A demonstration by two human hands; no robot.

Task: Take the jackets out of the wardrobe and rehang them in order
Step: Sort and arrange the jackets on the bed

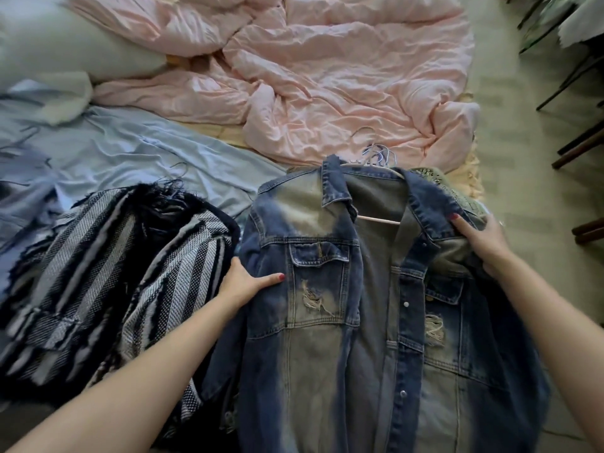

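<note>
A faded blue denim jacket [369, 305] lies front-up on the bed, still on a pale hanger [379, 220] whose bar shows inside the open collar. My left hand [245, 282] grips the jacket's left side near the chest pocket, thumb on top of the cloth. My right hand [480, 240] holds the right shoulder, thumb over the collar edge. More denim with studs [434, 178] peeks out beneath it. A black-and-white striped fringed jacket [108, 276] lies in a heap to the left.
A crumpled pink duvet [310, 76] covers the far bed, with a light blue sheet [130, 152] and a pale pillow [65, 44] at left. Several wire hanger hooks [376, 155] stick out above the denim collar. Tiled floor [523, 142] and dark chair legs [581, 148] are at right.
</note>
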